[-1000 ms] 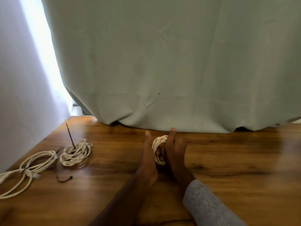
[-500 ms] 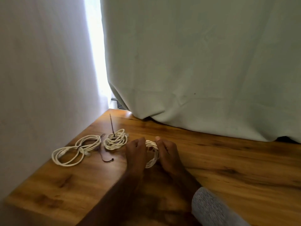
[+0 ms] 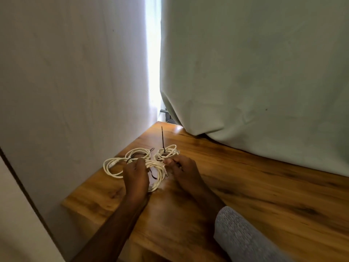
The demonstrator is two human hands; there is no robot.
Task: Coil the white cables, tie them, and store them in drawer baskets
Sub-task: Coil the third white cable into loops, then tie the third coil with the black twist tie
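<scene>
left hand (image 3: 136,178) grips white coiled cable bundle (image 3: 157,173), fingers curled round strands. right hand (image 3: 184,172) pinches bundle's top. black-tied white coil (image 3: 167,152) just beyond fingertips; loose white cable loop (image 3: 120,163) left, on wooden tabletop (image 3: 264,186).

Wooden tabletop (image 3: 264,195) fills my lower view, grain running across, its near-left corner below and left of the fingers. Pale green curtain (image 3: 255,72) hangs beyond the fingers, hem resting on the wood. White wall (image 3: 66,82) left; bright gap (image 3: 153,63) between them.
</scene>
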